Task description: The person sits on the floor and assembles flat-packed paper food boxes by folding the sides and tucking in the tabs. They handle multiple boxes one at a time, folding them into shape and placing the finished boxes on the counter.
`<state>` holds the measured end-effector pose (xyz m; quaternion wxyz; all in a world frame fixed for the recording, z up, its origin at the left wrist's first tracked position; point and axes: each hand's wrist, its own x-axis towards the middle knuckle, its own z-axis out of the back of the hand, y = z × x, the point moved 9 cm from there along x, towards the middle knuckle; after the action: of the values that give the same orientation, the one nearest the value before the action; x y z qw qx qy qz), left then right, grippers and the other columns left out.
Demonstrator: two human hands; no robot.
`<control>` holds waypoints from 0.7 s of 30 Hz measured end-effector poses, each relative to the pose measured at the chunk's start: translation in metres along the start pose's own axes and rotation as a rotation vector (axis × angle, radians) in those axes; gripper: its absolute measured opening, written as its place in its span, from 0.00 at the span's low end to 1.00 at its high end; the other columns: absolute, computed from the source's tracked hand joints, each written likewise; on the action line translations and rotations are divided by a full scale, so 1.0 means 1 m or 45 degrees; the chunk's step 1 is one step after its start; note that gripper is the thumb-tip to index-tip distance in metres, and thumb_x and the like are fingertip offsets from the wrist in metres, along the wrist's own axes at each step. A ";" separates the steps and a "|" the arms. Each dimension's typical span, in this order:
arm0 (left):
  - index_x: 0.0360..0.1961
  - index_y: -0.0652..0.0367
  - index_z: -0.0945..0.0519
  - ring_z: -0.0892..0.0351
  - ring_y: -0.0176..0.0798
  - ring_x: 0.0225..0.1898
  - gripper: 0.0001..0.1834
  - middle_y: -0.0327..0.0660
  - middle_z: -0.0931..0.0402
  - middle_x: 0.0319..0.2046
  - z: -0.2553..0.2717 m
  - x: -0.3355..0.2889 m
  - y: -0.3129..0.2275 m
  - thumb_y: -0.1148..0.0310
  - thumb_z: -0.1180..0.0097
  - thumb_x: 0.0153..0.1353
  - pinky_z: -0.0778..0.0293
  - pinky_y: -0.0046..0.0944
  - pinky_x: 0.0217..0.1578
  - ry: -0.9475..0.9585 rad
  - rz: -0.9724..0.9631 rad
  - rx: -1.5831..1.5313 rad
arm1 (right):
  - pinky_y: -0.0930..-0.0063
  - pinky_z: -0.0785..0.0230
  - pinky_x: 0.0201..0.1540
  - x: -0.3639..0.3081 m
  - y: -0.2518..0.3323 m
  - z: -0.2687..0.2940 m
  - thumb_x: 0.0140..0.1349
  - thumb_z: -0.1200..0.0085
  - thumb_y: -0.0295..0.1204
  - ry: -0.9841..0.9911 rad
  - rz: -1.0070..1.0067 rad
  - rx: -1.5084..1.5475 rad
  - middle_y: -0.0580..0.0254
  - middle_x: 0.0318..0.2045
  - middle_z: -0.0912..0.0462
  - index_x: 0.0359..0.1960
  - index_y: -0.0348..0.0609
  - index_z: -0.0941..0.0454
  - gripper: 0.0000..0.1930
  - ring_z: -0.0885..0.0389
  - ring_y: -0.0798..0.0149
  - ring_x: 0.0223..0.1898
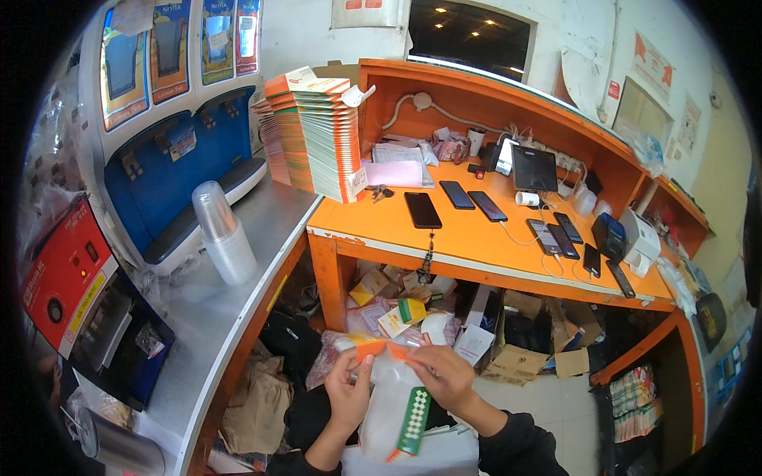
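Red machine: far left on the steel counter, I see a red-fronted box with a dark tray below it.
Drink dispenser: behind it, blue and white, with panels along the top and a drip ledge at the bottom.
Cup stack: clear plastic cups lying tilted on the steel counter, just in front of the dispenser.
Booklet stack: a tall pile of orange-edged booklets at the left end of the orange desk.
Left hand: my left hand comes up from the lower edge; its fingers are closed on the left part of the clear plastic bag, thumb on top near the orange strip.
Clear plastic bag: held between both hands in the lower middle of the view, below the desk's front edge, hanging down; a green and white dotted card lies against its lower right side.
Right hand: fingers pinched together on the bag's top right corner, touching the orange strip.
Under the desk: cartons and packets piled on the floor, beyond the bag.
Phones: several dark phones lie flat on the desk, some with cables.
Printer: a small white box near the desk's right end.
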<state>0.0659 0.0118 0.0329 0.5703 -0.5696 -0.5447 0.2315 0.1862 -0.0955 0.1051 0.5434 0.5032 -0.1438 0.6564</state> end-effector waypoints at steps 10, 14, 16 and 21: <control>0.31 0.67 0.22 0.23 0.49 0.31 0.06 0.50 0.23 0.29 -0.024 -0.020 -0.047 0.83 0.44 0.49 0.30 0.38 0.34 0.039 -0.624 0.695 | 0.67 0.33 0.43 0.010 -0.009 -0.003 0.48 0.40 0.21 0.067 -0.359 0.355 0.61 0.28 0.22 0.30 0.40 0.21 0.07 0.23 0.63 0.32; 0.34 0.68 0.23 0.23 0.49 0.31 0.06 0.50 0.24 0.29 -0.028 -0.016 -0.031 0.79 0.44 0.53 0.29 0.39 0.35 0.146 -0.347 0.558 | 0.59 0.35 0.53 0.013 -0.008 -0.009 0.47 0.41 0.20 0.054 -0.291 0.278 0.61 0.27 0.23 0.30 0.40 0.21 0.07 0.24 0.63 0.32; 0.34 0.67 0.22 0.23 0.45 0.31 0.06 0.49 0.24 0.29 -0.025 -0.014 -0.018 0.79 0.45 0.54 0.29 0.36 0.35 0.187 -0.161 0.487 | 0.57 0.37 0.56 0.014 -0.009 -0.009 0.47 0.41 0.18 0.034 -0.284 0.302 0.60 0.26 0.24 0.30 0.38 0.21 0.07 0.25 0.64 0.32; 0.34 0.68 0.22 0.23 0.31 0.33 0.07 0.42 0.21 0.31 -0.011 -0.012 0.016 0.78 0.42 0.54 0.30 0.29 0.35 0.076 0.207 0.133 | 0.57 0.36 0.55 0.015 -0.010 -0.012 0.46 0.41 0.20 0.073 -0.275 0.282 0.60 0.26 0.24 0.29 0.40 0.21 0.07 0.24 0.63 0.30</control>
<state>0.0773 0.0009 0.0172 0.5945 -0.5881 -0.4666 0.2880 0.1905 -0.0746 0.1079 0.5559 0.5535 0.0000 0.6202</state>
